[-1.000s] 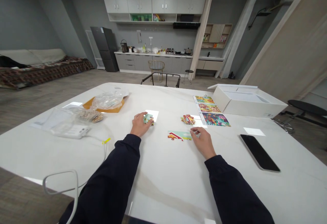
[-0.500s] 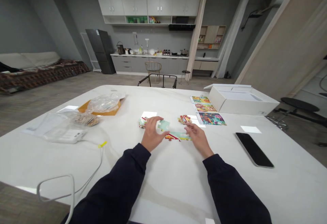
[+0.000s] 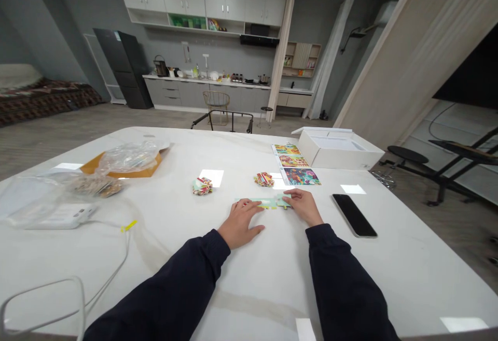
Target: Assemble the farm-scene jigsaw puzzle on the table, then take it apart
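A strip of joined jigsaw pieces (image 3: 267, 204), pale green with yellow along its lower edge, lies on the white table in front of me. My left hand (image 3: 241, 224) rests over its left end, fingers spread and palm down, hiding part of it. At the right end, my right hand (image 3: 305, 207) pinches a pale green puzzle piece (image 3: 283, 200) against the strip. Whether that piece is locked in, I cannot tell. Beyond the left hand sits a pile of loose puzzle pieces (image 3: 202, 186). A second pile of pieces (image 3: 264, 179) lies behind the strip.
Printed picture sheets (image 3: 294, 161) lie before an open white box (image 3: 340, 149). A black phone (image 3: 354, 215) is to the right. On the left are an orange tray (image 3: 153, 167) with plastic wrapping, a bag of pieces (image 3: 97, 185), a white power bank (image 3: 58, 216) and its cable (image 3: 116, 271).
My left hand has let go of its pale green piece and flattened over the strip's left end. My right hand now pinches a piece at the right end. The view has swung right.
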A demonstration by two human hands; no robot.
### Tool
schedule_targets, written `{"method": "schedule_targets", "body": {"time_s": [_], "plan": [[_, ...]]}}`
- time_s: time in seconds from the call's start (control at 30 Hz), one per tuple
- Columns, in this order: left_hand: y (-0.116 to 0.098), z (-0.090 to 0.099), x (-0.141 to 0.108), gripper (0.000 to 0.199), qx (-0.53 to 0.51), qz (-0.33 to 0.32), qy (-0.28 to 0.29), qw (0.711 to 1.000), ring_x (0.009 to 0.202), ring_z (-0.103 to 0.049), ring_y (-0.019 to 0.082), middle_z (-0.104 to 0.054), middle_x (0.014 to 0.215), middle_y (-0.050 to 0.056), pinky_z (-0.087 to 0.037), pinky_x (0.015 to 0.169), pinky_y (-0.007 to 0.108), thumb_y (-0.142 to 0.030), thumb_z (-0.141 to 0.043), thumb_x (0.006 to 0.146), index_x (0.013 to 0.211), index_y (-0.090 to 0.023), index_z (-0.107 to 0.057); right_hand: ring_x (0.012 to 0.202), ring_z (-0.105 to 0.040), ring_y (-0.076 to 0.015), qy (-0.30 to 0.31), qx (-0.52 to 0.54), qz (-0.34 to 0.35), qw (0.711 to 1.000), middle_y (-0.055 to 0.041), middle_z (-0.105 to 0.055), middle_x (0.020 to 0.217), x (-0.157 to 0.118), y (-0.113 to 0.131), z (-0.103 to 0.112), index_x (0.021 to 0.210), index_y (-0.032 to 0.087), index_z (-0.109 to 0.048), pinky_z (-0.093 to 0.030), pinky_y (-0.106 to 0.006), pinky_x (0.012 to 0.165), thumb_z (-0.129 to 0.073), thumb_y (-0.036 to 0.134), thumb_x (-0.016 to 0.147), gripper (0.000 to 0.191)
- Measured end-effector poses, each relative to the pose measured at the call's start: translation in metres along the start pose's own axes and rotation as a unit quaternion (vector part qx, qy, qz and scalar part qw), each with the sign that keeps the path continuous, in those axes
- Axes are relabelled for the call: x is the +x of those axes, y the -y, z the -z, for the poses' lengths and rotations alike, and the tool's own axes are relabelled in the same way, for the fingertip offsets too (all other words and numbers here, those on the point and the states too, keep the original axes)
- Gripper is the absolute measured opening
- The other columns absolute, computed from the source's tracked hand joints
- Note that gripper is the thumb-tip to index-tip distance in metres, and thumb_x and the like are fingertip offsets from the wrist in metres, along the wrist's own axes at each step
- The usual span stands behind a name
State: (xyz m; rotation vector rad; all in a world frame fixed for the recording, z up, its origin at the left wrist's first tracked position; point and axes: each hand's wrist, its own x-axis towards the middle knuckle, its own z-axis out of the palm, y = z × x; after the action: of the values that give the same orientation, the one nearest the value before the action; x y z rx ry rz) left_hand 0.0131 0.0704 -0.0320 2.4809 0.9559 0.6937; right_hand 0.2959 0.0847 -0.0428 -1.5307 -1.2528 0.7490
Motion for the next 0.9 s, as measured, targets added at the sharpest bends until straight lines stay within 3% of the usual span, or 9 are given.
{"method": "schedule_targets", "body": {"time_s": [0.17, 0.43, 0.77, 0.9], "plan": [[-0.003, -0.001, 0.000, 0.041, 0.019, 0.014, 0.031, 0.999, 0.135, -0.045, 0.034, -0.060, 0.148, 0.005, -0.035, 0.113, 0.057, -0.035, -0.073, 0.089, 0.129, -0.027, -0.066, 0.056, -0.053, -0.0142, 0.010, -0.071, 0.022, 0.997, 0.0007, -0.059, 0.061, 0.000, -0.003, -0.009, 0.093, 0.014, -0.081, -0.045, -0.030, 0.059, -0.077, 0.042, 0.068, 0.038], [-0.001, -0.002, 0.000, 0.041, 0.020, 0.017, 0.023, 0.999, 0.134, -0.045, 0.032, -0.060, 0.148, 0.004, -0.035, 0.112, 0.054, -0.036, -0.073, 0.088, 0.128, -0.027, -0.067, 0.066, -0.059, -0.0170, -0.005, -0.200, 0.040, 0.979, -0.0040, -0.067, 0.073, -0.003, 0.005, -0.010, 0.096, 0.016, -0.083, -0.049, -0.031, 0.070, -0.074, 0.033, 0.072, 0.030], [-0.002, -0.007, -0.001, 0.040, 0.019, -0.008, 0.005, 1.000, 0.131, -0.049, 0.034, -0.063, 0.143, 0.007, -0.039, 0.108, 0.058, -0.034, -0.074, 0.087, 0.125, -0.029, -0.067, 0.068, -0.058, -0.0177, -0.011, -0.220, 0.069, 0.973, -0.0058, -0.068, 0.082, -0.003, 0.002, -0.012, 0.088, 0.018, -0.082, -0.052, -0.033, 0.074, -0.074, 0.033, 0.070, 0.025], [0.014, 0.007, 0.002, 0.038, 0.030, -0.033, -0.031, 0.999, 0.131, -0.050, 0.033, -0.062, 0.141, 0.008, -0.042, 0.107, 0.055, -0.034, -0.074, 0.087, 0.124, -0.028, -0.067, 0.064, -0.054, -0.0159, -0.030, -0.195, 0.070, 0.978, -0.0064, -0.069, 0.088, -0.005, 0.006, -0.015, 0.093, 0.017, -0.080, -0.051, -0.033, 0.072, -0.072, 0.038, 0.072, 0.030]]}}
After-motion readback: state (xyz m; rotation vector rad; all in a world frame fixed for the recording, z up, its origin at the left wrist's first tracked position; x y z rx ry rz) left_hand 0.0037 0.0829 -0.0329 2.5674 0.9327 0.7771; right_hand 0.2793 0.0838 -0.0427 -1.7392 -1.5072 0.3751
